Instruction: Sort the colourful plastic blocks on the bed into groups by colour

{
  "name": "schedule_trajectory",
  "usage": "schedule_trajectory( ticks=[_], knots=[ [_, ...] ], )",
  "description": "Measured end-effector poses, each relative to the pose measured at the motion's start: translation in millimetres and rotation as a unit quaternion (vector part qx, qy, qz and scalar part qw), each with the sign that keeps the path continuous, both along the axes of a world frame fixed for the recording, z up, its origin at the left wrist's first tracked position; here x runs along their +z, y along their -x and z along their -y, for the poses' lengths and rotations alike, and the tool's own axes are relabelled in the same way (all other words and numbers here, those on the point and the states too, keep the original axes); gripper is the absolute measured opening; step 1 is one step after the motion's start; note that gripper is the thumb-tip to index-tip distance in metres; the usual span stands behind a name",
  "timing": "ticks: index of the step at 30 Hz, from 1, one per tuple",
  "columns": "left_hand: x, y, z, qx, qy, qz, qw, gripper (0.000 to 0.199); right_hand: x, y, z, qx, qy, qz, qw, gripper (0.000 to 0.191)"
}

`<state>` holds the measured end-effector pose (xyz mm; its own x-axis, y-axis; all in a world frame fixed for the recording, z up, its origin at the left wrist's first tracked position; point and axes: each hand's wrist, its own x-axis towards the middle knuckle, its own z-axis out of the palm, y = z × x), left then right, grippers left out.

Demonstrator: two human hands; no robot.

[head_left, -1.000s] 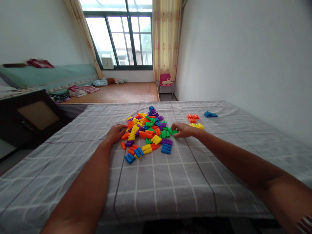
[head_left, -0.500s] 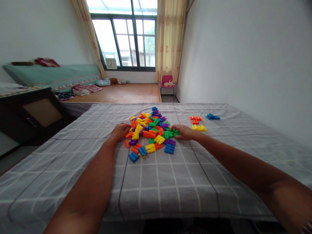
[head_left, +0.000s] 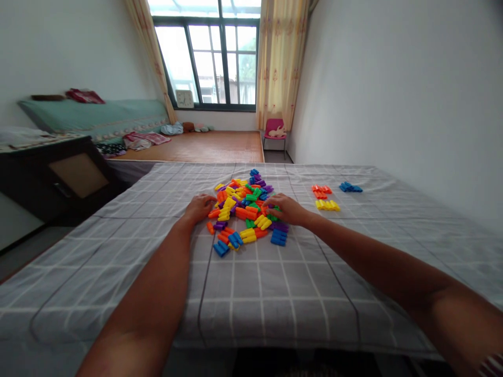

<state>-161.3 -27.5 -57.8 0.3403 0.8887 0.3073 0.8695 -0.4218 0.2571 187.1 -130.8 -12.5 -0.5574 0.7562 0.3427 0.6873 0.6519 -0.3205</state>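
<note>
A heap of orange, yellow, blue, green and purple plastic pieces lies on the grey checked cloth. My left hand rests against the heap's left edge, fingers curled near orange and yellow pieces; whether it grips one is hidden. My right hand reaches over the heap's right side, its curled fingers on green pieces. Right of it lie small separate groups: orange pieces, yellow pieces and blue pieces.
A dark cabinet stands at the left. Behind the table are a wooden bed platform, a pink chair and a window. A white wall runs along the right.
My right hand has moved left, further over the green pieces in the heap. My left hand stays at the left edge. The whole view has shifted slightly.
</note>
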Motion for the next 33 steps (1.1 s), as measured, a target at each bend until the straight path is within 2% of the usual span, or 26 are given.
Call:
schedule_trajectory(
  ticks=[2, 5, 8, 11, 14, 16, 20, 22, 26, 30, 33],
  knots=[
    [-0.2, 0, 0, 0.000, -0.002, 0.000, 1.000, 0.035, 1.5, 11, 1, 0.026, 0.024, 0.011, 0.999, 0.023],
    [-1.0, 1, -1, -0.004, -0.002, 0.002, 1.000, 0.035, 0.3, 19, -1, 0.082, 0.054, 0.003, 0.995, 0.034],
    [-2.2, 1, -3, -0.007, -0.002, -0.004, 1.000, 0.035, 0.4, 14, -7, 0.113, 0.089, -0.067, 0.987, 0.047],
    [-3.1, 2, -3, -0.004, -0.005, -0.012, 1.000, 0.036, 5.7, 1, -11, 0.057, 0.092, -0.114, 0.988, 0.038],
    [-3.3, 1, -3, -0.002, -0.004, -0.015, 1.000, 0.037, 12.5, -14, -8, 0.000, 0.090, -0.066, 0.994, 0.024],
    [-3.0, 1, -3, -0.002, -0.003, -0.013, 1.000, 0.036, 13.9, -21, -4, -0.004, 0.090, -0.014, 0.996, 0.023],
    [-2.4, 1, -3, -0.001, -0.003, -0.009, 1.000, 0.035, 8.4, -29, 1, 0.024, 0.053, 0.080, 0.995, 0.033],
    [-2.5, 1, -3, -0.003, -0.003, -0.009, 1.000, 0.036, 5.7, -29, 1, 0.021, 0.038, 0.092, 0.995, 0.031],
    [-3.6, 1, -3, -0.001, -0.002, -0.004, 1.000, 0.036, 6.8, -23, 5, -0.028, 0.006, 0.065, 0.997, 0.023],
    [-4.7, 2, -5, -0.002, -0.006, -0.007, 1.000, 0.036, 11.1, -12, 21, -0.048, 0.075, 0.135, 0.987, 0.013],
    [-4.6, 2, -5, -0.006, -0.006, -0.008, 1.000, 0.037, 12.1, -7, 30, -0.015, 0.109, 0.161, 0.981, 0.017]
  ],
)
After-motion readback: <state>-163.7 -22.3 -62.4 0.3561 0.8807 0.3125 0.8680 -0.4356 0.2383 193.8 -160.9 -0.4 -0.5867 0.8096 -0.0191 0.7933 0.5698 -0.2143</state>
